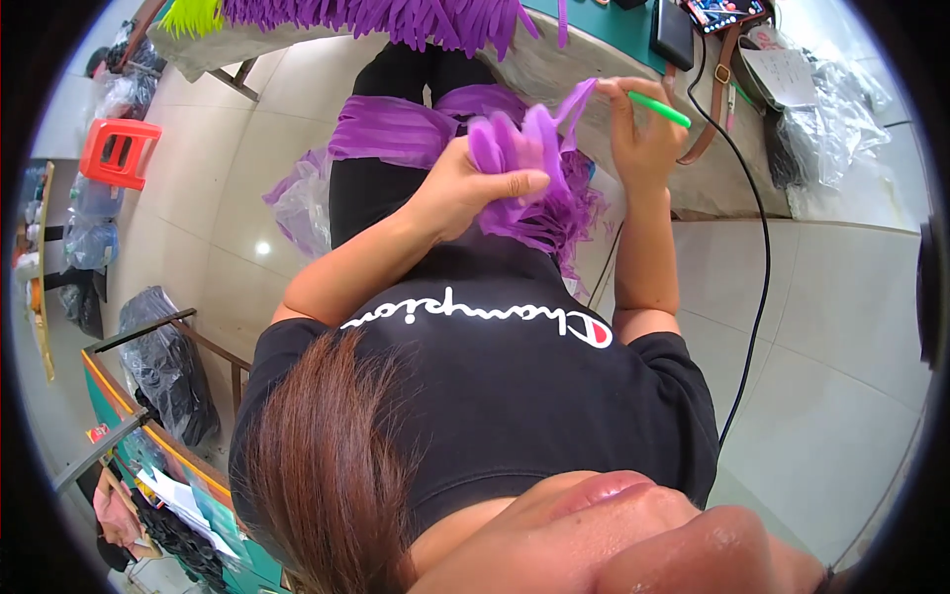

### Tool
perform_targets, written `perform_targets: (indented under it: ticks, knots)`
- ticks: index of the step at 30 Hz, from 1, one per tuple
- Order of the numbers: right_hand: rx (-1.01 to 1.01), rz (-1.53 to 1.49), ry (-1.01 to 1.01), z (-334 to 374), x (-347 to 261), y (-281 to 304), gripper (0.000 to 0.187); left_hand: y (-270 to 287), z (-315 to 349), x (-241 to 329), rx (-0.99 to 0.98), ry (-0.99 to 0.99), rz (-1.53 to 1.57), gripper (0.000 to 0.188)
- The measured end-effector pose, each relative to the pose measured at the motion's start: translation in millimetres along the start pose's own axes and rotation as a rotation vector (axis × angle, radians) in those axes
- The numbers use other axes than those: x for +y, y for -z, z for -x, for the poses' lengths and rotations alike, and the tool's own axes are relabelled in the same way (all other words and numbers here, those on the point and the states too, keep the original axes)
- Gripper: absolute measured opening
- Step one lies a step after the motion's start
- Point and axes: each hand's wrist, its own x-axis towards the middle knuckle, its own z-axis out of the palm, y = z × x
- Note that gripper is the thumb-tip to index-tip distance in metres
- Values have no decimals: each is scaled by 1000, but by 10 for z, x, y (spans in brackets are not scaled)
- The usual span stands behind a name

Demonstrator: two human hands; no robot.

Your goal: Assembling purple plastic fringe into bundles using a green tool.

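Note:
My left hand (457, 188) is wrapped round a bunch of translucent purple strips (505, 148), partly smeared by motion. At its right, my right hand (641, 134) pinches the end of one purple strip that stretches up from the bunch. A slim bright green tool (660, 109) sticks out from the same right hand; its tip is not visible, so its kind is unclear. A tangle of loose purple strips (564, 213) hangs below the hands. Bands of purple strips (391, 131) lie across my lap.
A table (594, 35) ahead bears purple fringe (396, 15), lime-green fringe (193, 17), a black phone-like block (673, 35) and a brown strap (720, 79). A black cable (762, 267) hangs at right. A red stool (121, 153) and bagged goods (168, 356) stand left.

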Motion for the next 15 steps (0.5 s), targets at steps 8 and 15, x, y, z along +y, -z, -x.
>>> perform_targets:
  ticks: [8, 15]
  knots:
    - [56, -179, -242, -286, 470, 22, 15, 35, 13, 68, -377, 148, -232, 26]
    - [-81, -673, -322, 54, -13, 93, 6, 39, -61, -66, 166, -42, 226, 14]
